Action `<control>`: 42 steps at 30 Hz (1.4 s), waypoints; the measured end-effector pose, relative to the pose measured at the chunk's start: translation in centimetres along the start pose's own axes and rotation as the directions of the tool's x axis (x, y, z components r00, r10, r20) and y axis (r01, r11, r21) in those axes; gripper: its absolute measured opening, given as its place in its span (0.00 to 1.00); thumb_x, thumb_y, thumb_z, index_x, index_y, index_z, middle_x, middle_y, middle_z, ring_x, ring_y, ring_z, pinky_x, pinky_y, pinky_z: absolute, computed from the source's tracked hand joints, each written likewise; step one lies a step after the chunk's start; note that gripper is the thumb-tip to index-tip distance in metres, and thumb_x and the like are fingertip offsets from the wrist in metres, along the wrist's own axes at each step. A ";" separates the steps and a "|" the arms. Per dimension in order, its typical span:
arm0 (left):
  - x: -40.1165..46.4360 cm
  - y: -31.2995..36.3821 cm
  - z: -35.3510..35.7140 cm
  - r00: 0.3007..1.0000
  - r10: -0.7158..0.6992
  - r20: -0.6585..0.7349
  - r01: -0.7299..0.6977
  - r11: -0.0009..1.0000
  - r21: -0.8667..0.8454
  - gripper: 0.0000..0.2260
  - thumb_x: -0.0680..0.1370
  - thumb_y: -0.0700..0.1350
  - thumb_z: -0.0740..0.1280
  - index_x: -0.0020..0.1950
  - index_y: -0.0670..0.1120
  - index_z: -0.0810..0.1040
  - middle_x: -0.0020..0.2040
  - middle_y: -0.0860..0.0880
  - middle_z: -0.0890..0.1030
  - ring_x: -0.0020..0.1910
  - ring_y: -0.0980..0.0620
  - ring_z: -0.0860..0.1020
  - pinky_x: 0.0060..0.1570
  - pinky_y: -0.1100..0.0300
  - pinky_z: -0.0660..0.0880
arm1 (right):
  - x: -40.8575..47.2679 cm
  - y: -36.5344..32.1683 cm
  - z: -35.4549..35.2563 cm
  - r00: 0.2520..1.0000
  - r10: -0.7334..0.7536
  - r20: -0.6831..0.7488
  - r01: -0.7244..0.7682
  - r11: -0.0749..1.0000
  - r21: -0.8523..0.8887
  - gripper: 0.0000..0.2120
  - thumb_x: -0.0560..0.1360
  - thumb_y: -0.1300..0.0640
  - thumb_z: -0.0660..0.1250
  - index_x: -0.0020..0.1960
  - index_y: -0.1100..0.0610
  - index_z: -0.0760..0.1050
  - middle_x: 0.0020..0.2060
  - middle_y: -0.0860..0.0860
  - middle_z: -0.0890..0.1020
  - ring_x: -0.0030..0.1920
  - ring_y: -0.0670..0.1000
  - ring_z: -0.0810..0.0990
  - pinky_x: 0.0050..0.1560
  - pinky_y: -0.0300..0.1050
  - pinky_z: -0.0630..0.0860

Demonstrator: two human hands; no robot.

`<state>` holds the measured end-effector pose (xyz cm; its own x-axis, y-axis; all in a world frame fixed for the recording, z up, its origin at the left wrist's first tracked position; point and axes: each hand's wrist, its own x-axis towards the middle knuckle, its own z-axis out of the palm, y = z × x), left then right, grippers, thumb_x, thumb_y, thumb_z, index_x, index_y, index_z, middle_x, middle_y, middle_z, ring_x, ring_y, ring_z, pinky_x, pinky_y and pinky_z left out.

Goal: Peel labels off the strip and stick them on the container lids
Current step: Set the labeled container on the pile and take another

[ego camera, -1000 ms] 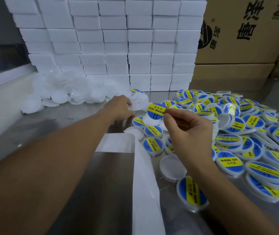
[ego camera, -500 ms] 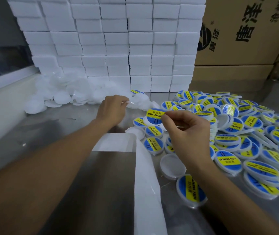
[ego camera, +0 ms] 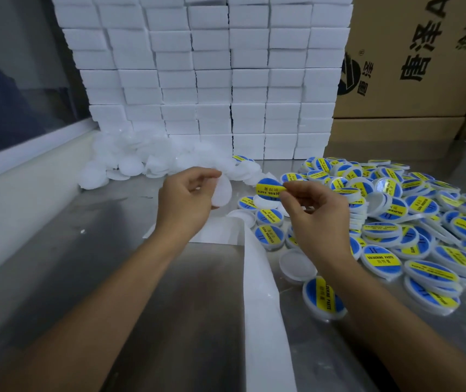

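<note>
From the head camera, the left hand point(ego camera: 188, 198) is lifted above the middle of the steel tabletop point(ego camera: 84, 278), its thumb and fingers curled round a bare white lid point(ego camera: 222, 192) held on edge. Just to its right, apart from it, the right hand point(ego camera: 315, 213) pinches a round blue and yellow label point(ego camera: 270, 189) by its right rim between thumb and fingertips, the printed face turned toward the camera. The white backing strip point(ego camera: 263, 306) runs from below the hands down to the near edge of the tabletop. Toward the right edge lies a wide heap of labelled lids point(ego camera: 413, 222), with one plain lid point(ego camera: 297, 264) lying among them beside the strip. A pile of bare lids point(ego camera: 130, 157) sits at the far left, against a wall of stacked white boxes point(ego camera: 212, 75). Brown cartons point(ego camera: 413, 80) stand at the far right corner.
</note>
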<state>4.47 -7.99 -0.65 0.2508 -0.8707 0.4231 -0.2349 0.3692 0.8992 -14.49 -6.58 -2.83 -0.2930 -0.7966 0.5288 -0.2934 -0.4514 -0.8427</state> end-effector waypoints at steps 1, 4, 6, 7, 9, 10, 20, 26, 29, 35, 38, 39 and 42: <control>-0.7 0.2 -0.2 1.000 -0.026 -0.003 0.026 0.999 -0.043 0.12 0.77 0.36 0.67 0.48 0.54 0.80 0.43 0.48 0.85 0.43 0.51 0.83 0.36 0.62 0.80 | 0.0 -0.1 0.0 1.000 0.006 -0.007 -0.006 1.000 0.009 0.05 0.74 0.60 0.73 0.48 0.53 0.82 0.38 0.42 0.83 0.37 0.40 0.80 0.41 0.34 0.77; -2.2 -0.1 -0.6 0.986 -0.169 0.008 0.167 0.963 -0.210 0.11 0.78 0.35 0.67 0.51 0.52 0.76 0.41 0.48 0.85 0.41 0.53 0.84 0.37 0.62 0.80 | -0.1 -0.4 -0.1 1.000 0.026 -0.013 -0.025 0.999 0.044 0.04 0.74 0.59 0.73 0.48 0.52 0.81 0.37 0.43 0.83 0.38 0.40 0.81 0.42 0.35 0.79; -2.7 -0.4 -1.0 0.960 -0.276 0.043 0.275 0.906 -0.323 0.07 0.79 0.35 0.65 0.48 0.47 0.77 0.43 0.47 0.85 0.43 0.50 0.84 0.42 0.58 0.82 | -0.2 -0.5 -0.1 1.000 0.018 0.007 -0.018 1.000 0.015 0.04 0.74 0.59 0.72 0.45 0.50 0.81 0.36 0.42 0.83 0.38 0.40 0.81 0.42 0.38 0.79; -2.9 -0.6 -1.1 0.947 -0.314 0.058 0.313 0.876 -0.366 0.07 0.80 0.35 0.63 0.46 0.46 0.77 0.43 0.47 0.84 0.42 0.50 0.84 0.44 0.57 0.82 | -0.2 -0.5 -0.1 1.000 0.020 0.019 -0.021 1.000 0.006 0.04 0.75 0.59 0.72 0.44 0.50 0.81 0.36 0.42 0.83 0.38 0.41 0.81 0.42 0.38 0.79; -3.2 -0.8 -1.5 0.930 -0.362 0.064 0.353 0.831 -0.430 0.07 0.81 0.34 0.62 0.47 0.44 0.76 0.43 0.46 0.84 0.41 0.50 0.85 0.46 0.54 0.81 | -0.2 -0.5 -0.1 0.999 0.033 0.040 -0.033 0.999 0.004 0.04 0.75 0.57 0.71 0.43 0.49 0.80 0.40 0.43 0.83 0.41 0.42 0.81 0.41 0.39 0.79; -3.2 -0.9 -1.6 0.926 -0.374 0.059 0.359 0.817 -0.452 0.06 0.81 0.35 0.62 0.47 0.43 0.76 0.44 0.46 0.84 0.42 0.50 0.85 0.47 0.54 0.81 | -0.3 -0.6 -0.1 0.998 0.036 0.047 -0.037 0.999 0.006 0.04 0.75 0.57 0.71 0.43 0.48 0.80 0.45 0.44 0.82 0.42 0.41 0.82 0.40 0.38 0.78; -4.3 -0.5 -0.5 0.919 -0.328 0.219 0.394 0.722 -0.568 0.04 0.80 0.35 0.63 0.52 0.39 0.77 0.43 0.44 0.86 0.43 0.47 0.85 0.40 0.59 0.81 | -2.1 -2.7 1.2 0.944 0.119 0.308 -0.199 0.949 0.244 0.24 0.71 0.64 0.75 0.63 0.51 0.71 0.41 0.58 0.85 0.38 0.53 0.84 0.41 0.37 0.81; -4.9 -0.8 -0.2 0.902 -0.343 0.262 0.432 0.702 -0.567 0.07 0.77 0.31 0.65 0.54 0.38 0.78 0.45 0.41 0.86 0.47 0.47 0.85 0.43 0.59 0.81 | -2.2 -2.6 1.4 0.953 0.146 0.263 -0.210 0.949 0.233 0.20 0.71 0.65 0.74 0.60 0.55 0.74 0.39 0.57 0.85 0.37 0.54 0.84 0.42 0.43 0.81; -4.9 -0.9 -0.1 0.902 -0.360 0.240 0.430 0.693 -0.578 0.07 0.77 0.32 0.66 0.53 0.39 0.79 0.46 0.42 0.86 0.47 0.47 0.85 0.43 0.59 0.81 | -2.3 -2.4 1.4 0.958 0.126 0.257 -0.171 0.972 0.160 0.14 0.72 0.62 0.74 0.56 0.53 0.76 0.40 0.53 0.85 0.38 0.53 0.84 0.42 0.43 0.81; -4.7 -1.2 -0.4 0.903 -0.402 0.153 0.407 0.683 -0.606 0.07 0.75 0.31 0.67 0.51 0.39 0.80 0.45 0.42 0.86 0.45 0.47 0.85 0.42 0.58 0.82 | -1.4 -2.2 0.7 0.993 -0.004 0.119 0.000 1.000 0.030 0.03 0.75 0.58 0.72 0.44 0.51 0.81 0.42 0.46 0.83 0.39 0.41 0.82 0.39 0.35 0.77; -4.7 -1.2 -0.5 0.898 -0.415 0.148 0.413 0.674 -0.613 0.07 0.75 0.31 0.68 0.51 0.37 0.80 0.44 0.41 0.86 0.44 0.47 0.85 0.43 0.57 0.82 | -0.7 -2.7 0.0 0.978 0.132 0.161 -0.166 0.962 0.218 0.03 0.74 0.59 0.72 0.43 0.53 0.83 0.34 0.45 0.84 0.34 0.42 0.81 0.37 0.35 0.77; -4.7 -1.2 -0.4 0.896 -0.416 0.153 0.415 0.666 -0.619 0.07 0.74 0.31 0.68 0.51 0.37 0.80 0.44 0.41 0.86 0.43 0.47 0.85 0.42 0.57 0.82 | -0.7 -2.8 0.0 0.954 0.196 0.227 -0.255 0.929 0.267 0.02 0.73 0.59 0.72 0.43 0.53 0.83 0.34 0.46 0.84 0.34 0.43 0.81 0.38 0.36 0.78; -4.8 -1.0 -0.4 0.894 -0.411 0.177 0.423 0.647 -0.635 0.08 0.73 0.32 0.69 0.51 0.36 0.79 0.44 0.40 0.85 0.43 0.45 0.85 0.41 0.58 0.82 | -1.0 -2.7 0.3 0.903 0.269 0.335 -0.358 0.903 0.239 0.01 0.73 0.58 0.73 0.44 0.55 0.83 0.33 0.48 0.85 0.32 0.43 0.80 0.36 0.36 0.77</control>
<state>3.86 -4.05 -3.57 0.1546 -0.9879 -0.0107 0.5503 0.0771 0.8314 -13.18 -4.73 -1.12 -0.0382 -0.9756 0.2162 0.0576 -0.2182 -0.9742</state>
